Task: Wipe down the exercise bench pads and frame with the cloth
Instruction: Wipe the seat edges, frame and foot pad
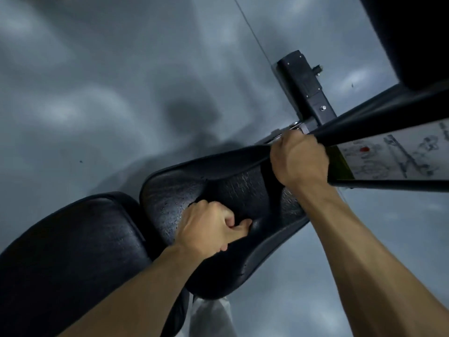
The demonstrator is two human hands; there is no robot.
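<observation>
The bench's black seat pad (167,203) lies at the centre, with a second black pad (73,251) beside it at the lower left. A dark cloth (238,190) is stretched across the seat pad between my two hands. My left hand (209,229) grips the cloth's near end on the pad, fingers curled into it. My right hand (298,161) is a fist round the cloth's far end, right where the black frame tube (388,110) meets the seat.
A frame member with a white instruction label (401,154) runs off to the right. The frame's black foot bar (303,86) rests on the grey floor (97,93) behind the seat. Something pale (211,317) shows under the bench. A dark shape fills the top right corner.
</observation>
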